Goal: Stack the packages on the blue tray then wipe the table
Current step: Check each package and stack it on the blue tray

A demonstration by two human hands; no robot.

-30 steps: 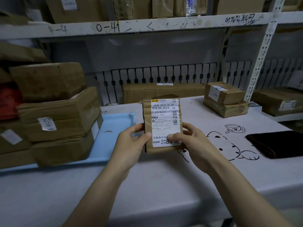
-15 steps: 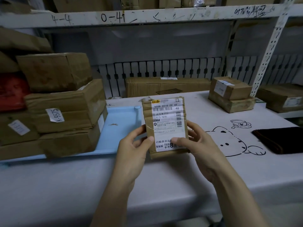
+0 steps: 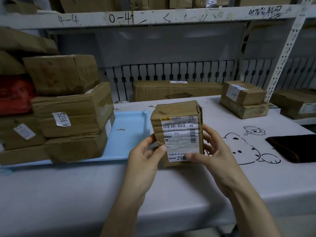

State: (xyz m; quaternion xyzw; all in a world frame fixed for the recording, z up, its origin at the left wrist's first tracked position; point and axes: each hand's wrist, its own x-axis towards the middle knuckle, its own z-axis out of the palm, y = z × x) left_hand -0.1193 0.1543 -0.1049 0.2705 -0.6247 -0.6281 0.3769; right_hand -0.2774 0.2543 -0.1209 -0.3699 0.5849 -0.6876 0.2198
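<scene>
Packages are being stacked: a small brown paper-wrapped package with a white label (image 3: 177, 134) is held upright above the white table (image 3: 85, 194), left hand (image 3: 145, 161) and right hand (image 3: 215, 156) gripping its sides; next, likely, carry it left onto the light blue plastic tray (image 3: 127, 134); stacked brown boxes (image 3: 71, 113) crowd the tray's left; two more boxes (image 3: 244, 100) and a black cloth (image 3: 294, 147) wait on the right.

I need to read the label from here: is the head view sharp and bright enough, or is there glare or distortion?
Head view: dim, flat light. The label on the package held by the left hand and right hand shows "48" clearly, but the small print is soft and glossy tape streaks its middle. Wide-angle bend curves the shelf edge and post. The far boxes look soft.
</scene>
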